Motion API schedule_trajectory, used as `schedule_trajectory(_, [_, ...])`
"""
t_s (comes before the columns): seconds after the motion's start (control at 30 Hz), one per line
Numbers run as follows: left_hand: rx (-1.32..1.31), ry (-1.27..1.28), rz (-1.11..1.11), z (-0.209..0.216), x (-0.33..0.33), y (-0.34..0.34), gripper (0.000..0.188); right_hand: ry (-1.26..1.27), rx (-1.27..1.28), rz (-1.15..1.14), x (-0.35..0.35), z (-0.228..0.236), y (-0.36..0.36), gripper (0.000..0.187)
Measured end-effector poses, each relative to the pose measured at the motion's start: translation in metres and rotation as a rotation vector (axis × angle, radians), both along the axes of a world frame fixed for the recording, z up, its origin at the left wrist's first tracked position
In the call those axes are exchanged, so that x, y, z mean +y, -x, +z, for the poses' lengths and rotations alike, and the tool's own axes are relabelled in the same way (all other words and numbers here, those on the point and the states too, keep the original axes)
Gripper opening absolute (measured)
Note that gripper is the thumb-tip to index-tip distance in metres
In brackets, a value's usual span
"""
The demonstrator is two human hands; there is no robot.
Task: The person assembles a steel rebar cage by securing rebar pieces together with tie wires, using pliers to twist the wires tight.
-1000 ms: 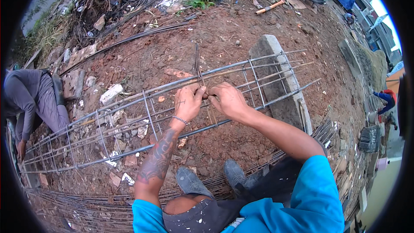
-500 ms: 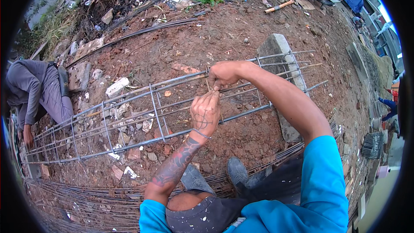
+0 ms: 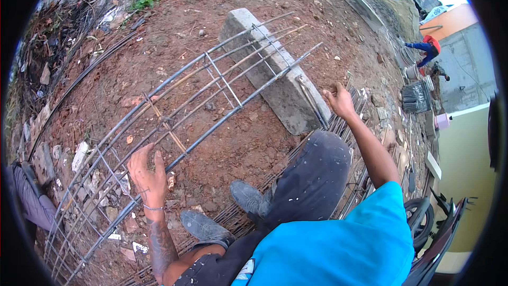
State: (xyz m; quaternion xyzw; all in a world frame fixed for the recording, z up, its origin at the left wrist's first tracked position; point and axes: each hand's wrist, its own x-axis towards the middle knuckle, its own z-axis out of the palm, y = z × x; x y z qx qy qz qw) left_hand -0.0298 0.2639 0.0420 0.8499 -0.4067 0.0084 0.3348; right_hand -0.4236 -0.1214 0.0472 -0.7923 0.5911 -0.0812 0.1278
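A long cage of steel reinforcing bars with square stirrups stretches from lower left to upper middle, its far end resting on a concrete block. My left hand is at the near side of the cage, fingers loosely apart, beside a rusty stirrup standing across the bars. Off to the right, my right hand hovers past the block's near end with half-bent fingers and nothing visible in them. Close to it, a pair of pincers lies on the block's top face.
Bundles of thin bars run along the ground by my boots. Broken rubble lies beneath the cage's left part. A co-worker's leg shows at the left edge. Another person bends over at far right near a dark crate.
My hands have parted from the stirrup where they met. The right moved right to the pincers; the left opened and stayed by the bars. The view has turned right.
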Motion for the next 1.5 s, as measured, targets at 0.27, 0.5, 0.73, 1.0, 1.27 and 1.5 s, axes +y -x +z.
schedule_trajectory(0.27, [0.121, -0.080, -0.093, -0.007, -0.016, 0.025, 0.021, -0.054, 0.335, 0.154, 0.046, -0.042, 0.015, 0.067])
schedule_trajectory(0.5, [0.312, -0.029, -0.055, -0.006, -0.010, 0.019, 0.026, 0.005, 0.146, 0.162, 0.022, -0.064, 0.071, 0.029])
schedule_trajectory(0.73, [0.637, -0.264, -0.066, 0.001, -0.024, -0.007, 0.065, -0.394, -0.176, -0.053, 0.092, 0.115, -0.016, 0.017])
schedule_trajectory(1.0, [0.665, -0.304, -0.099, -0.025, -0.044, -0.002, 0.063, -1.045, -0.117, 0.372, 0.092, 0.175, -0.202, 0.015])
schedule_trajectory(1.27, [0.632, -0.119, -0.178, -0.035, -0.036, 0.004, 0.056, -0.943, 0.764, 0.815, 0.142, 0.194, -0.363, 0.020])
schedule_trajectory(1.5, [0.659, -0.063, -0.189, -0.030, -0.034, 0.001, 0.052, -0.736, 1.108, 0.952, 0.155, 0.198, -0.395, 0.024])
